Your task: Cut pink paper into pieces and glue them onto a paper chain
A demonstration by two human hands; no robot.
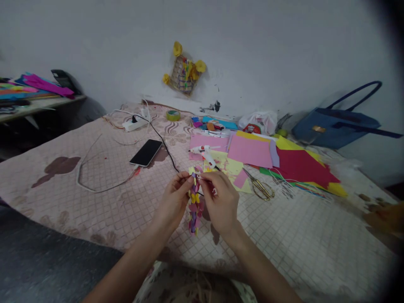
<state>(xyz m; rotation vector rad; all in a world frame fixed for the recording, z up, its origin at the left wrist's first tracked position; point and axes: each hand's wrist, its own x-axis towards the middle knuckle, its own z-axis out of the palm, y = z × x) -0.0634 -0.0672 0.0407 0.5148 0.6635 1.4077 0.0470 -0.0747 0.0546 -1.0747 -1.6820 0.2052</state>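
Between my two hands hangs a paper flower garland (195,206) in purple, yellow and pink, its lower end dangling over the table's front. My left hand (176,193) is closed with thumb and fingers pinching the garland's upper left side. On the other side my right hand (221,198) is closed too, its thumb and fingertips at the garland's top, where a small whitish bit shows. Just beyond the hands a white glue gun (204,154) lies on its side on pale yellow paper (225,162) marked with pink. Gold-handled scissors (261,185) rest right of my right hand.
A phone (146,153) with a charging cable lies at left, near a power strip (135,123). Green tape (173,115), pink sheets (249,149), red paper (303,166) and loose white string (284,181) spread behind. A blue handbag (337,124) stands at the right against the wall.
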